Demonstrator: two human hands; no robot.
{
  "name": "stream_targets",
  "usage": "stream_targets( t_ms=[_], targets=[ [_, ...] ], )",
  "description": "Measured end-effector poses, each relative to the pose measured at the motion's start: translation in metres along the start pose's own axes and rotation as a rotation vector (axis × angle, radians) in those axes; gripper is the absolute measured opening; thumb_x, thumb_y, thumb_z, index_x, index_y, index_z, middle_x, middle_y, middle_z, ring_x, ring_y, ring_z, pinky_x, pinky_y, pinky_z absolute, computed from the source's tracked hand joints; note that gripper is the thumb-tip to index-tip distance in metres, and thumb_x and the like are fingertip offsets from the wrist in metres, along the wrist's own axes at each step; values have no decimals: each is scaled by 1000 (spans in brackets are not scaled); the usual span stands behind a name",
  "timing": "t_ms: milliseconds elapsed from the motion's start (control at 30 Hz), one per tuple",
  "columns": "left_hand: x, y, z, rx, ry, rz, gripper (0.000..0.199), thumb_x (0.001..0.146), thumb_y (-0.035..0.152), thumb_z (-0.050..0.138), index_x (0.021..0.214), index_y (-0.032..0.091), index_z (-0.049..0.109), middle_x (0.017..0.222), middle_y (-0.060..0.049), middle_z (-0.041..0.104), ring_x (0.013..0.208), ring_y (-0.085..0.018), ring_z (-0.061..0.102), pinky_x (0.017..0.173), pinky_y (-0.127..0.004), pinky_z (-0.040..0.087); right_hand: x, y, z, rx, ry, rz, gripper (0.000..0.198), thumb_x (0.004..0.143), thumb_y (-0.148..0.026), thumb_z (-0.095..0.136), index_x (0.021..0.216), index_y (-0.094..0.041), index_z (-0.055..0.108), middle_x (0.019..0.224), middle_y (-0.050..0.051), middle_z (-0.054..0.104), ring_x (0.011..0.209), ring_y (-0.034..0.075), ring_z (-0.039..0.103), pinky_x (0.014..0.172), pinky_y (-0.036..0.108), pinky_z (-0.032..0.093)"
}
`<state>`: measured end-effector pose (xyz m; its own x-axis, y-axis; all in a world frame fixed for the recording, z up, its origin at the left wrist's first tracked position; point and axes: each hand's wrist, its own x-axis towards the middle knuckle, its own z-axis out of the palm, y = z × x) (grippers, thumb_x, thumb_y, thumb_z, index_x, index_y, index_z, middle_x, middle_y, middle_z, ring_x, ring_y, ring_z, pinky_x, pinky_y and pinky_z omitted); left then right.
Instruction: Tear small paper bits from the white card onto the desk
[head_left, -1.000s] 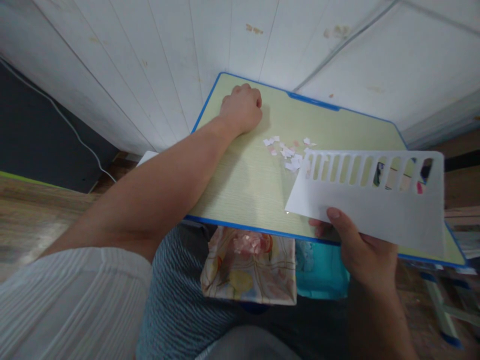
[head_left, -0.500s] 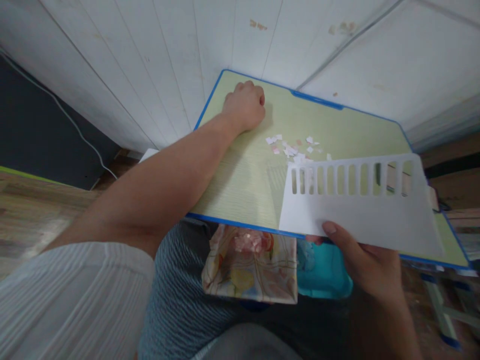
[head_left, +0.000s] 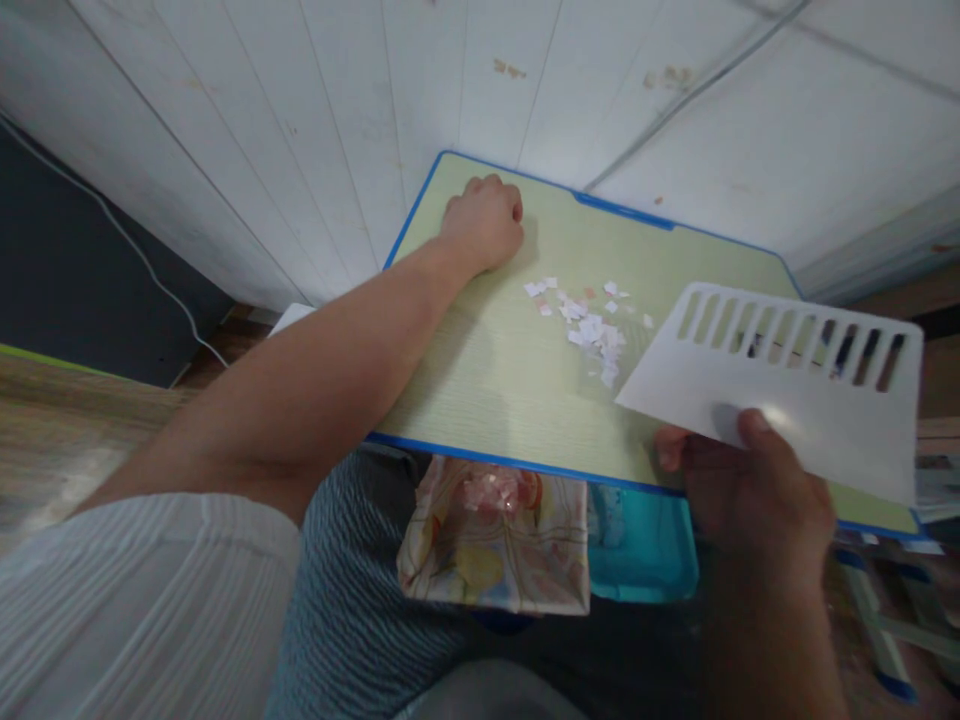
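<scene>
A heap of small white and pink paper scraps point(head_left: 596, 332) lies on the pale green, blue-edged tabletop point(head_left: 510, 400). Up at the tabletop's far left corner rests my left hand point(head_left: 484, 222), its fingers curled into a fist; whatever may be inside is hidden. My right hand point(head_left: 757, 490) grips a thin white slotted plastic panel point(head_left: 810, 420) by its lower edge, thumb on top. The panel is raised and tilted, right of the scraps, with a row of long slots along its far side.
Below the near edge, a patterned cloth-covered box point(head_left: 495, 570) holds pinkish bits. Beside it sits a turquoise tray point(head_left: 652, 550). A white plank wall point(head_left: 337, 120) borders the far edge, with a cable point(head_left: 697, 90) running down it. A step-stool-like frame point(head_left: 874, 620) stands lower right.
My right hand has moved right and turned the slotted panel, uncovering more of the paper scraps. My left hand stays in place on the tabletop; the view has shifted slightly.
</scene>
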<state>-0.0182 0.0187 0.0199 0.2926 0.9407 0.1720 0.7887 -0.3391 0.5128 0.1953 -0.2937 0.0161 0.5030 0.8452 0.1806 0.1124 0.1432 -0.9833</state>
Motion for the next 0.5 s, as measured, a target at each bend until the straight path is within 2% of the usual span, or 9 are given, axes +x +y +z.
stream_targets(
  t_ms=[100,200,367,500],
  targets=[
    [1,-1,1,-7,4,4,43,104,30,54,132,39,86,160,-3,76,151,-36,54,131,-61,44,7,0,5,56,54,18,23,89,-37,85,109,-30,75,91,1,78,68,25,72,48,34,49],
    [2,-3,2,-21,21,13,37,104,31,59,127,35,87,155,-7,78,154,-38,54,131,-63,45,13,3,8,-43,88,-35,17,90,-35,89,98,-28,76,84,-1,76,68,23,70,52,34,52],
    [0,-2,1,-7,20,17,31,108,26,61,126,27,86,158,-13,75,155,-37,53,134,-63,45,33,8,9,-317,31,-70,37,99,-57,88,84,-25,78,78,2,80,69,24,76,74,42,67],
    [1,-3,2,-14,26,9,29,110,28,63,126,28,88,157,-10,76,157,-38,54,135,-62,47,40,9,8,-511,-52,-97,45,103,-64,82,77,-27,84,76,3,83,74,26,79,84,42,69]
  ],
)
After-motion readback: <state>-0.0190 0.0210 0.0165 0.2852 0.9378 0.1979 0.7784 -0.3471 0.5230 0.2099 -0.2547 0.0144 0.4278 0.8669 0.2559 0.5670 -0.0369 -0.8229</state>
